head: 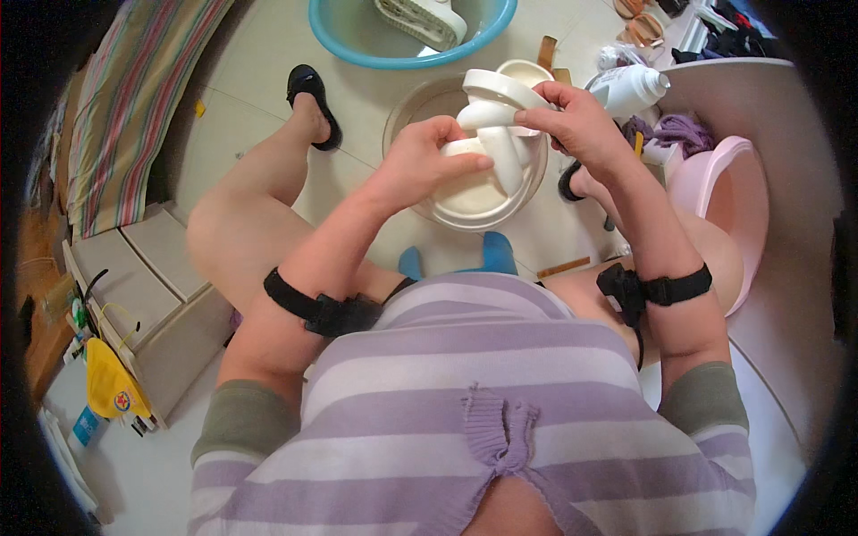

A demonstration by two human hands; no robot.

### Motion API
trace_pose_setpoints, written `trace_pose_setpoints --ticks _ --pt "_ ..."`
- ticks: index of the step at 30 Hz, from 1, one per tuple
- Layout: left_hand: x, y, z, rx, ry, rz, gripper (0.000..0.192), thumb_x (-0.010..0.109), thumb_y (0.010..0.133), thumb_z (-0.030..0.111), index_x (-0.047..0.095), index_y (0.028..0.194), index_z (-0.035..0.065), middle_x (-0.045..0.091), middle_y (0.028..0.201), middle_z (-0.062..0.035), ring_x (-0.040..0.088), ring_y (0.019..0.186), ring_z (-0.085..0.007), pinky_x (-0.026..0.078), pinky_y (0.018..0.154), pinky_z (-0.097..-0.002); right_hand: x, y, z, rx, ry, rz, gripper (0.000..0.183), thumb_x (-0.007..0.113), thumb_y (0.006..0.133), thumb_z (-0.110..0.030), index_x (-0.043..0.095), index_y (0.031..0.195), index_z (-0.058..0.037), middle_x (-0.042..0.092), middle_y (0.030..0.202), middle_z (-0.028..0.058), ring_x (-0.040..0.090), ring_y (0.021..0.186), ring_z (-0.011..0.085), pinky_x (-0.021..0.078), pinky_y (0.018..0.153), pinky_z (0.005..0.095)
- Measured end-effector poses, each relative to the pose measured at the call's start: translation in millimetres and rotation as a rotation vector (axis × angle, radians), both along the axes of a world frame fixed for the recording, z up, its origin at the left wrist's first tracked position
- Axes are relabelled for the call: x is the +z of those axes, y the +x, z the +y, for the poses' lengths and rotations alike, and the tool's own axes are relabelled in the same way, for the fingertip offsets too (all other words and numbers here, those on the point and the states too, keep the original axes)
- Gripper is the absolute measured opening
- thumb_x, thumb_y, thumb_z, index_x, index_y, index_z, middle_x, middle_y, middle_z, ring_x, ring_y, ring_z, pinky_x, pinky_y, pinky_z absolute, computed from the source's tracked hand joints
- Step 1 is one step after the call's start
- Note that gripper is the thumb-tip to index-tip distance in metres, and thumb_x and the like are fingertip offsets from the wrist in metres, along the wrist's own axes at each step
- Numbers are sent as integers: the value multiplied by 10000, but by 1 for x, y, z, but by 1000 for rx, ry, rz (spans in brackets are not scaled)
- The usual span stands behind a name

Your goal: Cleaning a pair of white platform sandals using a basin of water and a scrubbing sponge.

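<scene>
A white sandal with thick crossed straps is in both of my hands, above a round pale basin on the floor. My left hand grips it from the left, thumb lying along the cream inner side by a strap. My right hand pinches the upper right part between thumb and fingers. A thick white rounded piece rises at its top; whether this belongs to the same sandal I cannot tell. The basin's inside is mostly hidden.
Ahead stands a blue basin holding a white shoe. To the right are a white bottle, purple yarn and a pink basin. A blue stool shows beneath me. A wooden strip lies nearby; a drawer cabinet stands left.
</scene>
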State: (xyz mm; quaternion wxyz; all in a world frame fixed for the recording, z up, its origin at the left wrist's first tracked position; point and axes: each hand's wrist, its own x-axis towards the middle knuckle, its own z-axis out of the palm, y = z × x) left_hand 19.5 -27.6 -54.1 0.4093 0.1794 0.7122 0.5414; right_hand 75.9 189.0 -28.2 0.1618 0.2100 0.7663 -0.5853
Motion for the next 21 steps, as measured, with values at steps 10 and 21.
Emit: trace_pose_setpoints --ticks 10,21 --pt "0 -7 -8 99 77 -485 227 618 900 242 648 1003 42 618 810 11 529 652 -42 393 535 -198 -3 -4 9 -32 -80 -58 256 693 772 -245 632 961 -84 528 700 -69 399 536 10 289 466 184" --pt "-4 -2 -2 50 -2 -228 224 711 823 234 626 932 58 599 833 19 533 714 -57 422 600 -205 0 -2 -1 -3 -23 -57 331 700 740 -268 662 973 -35 607 756 8 521 627 83 416 570 235"
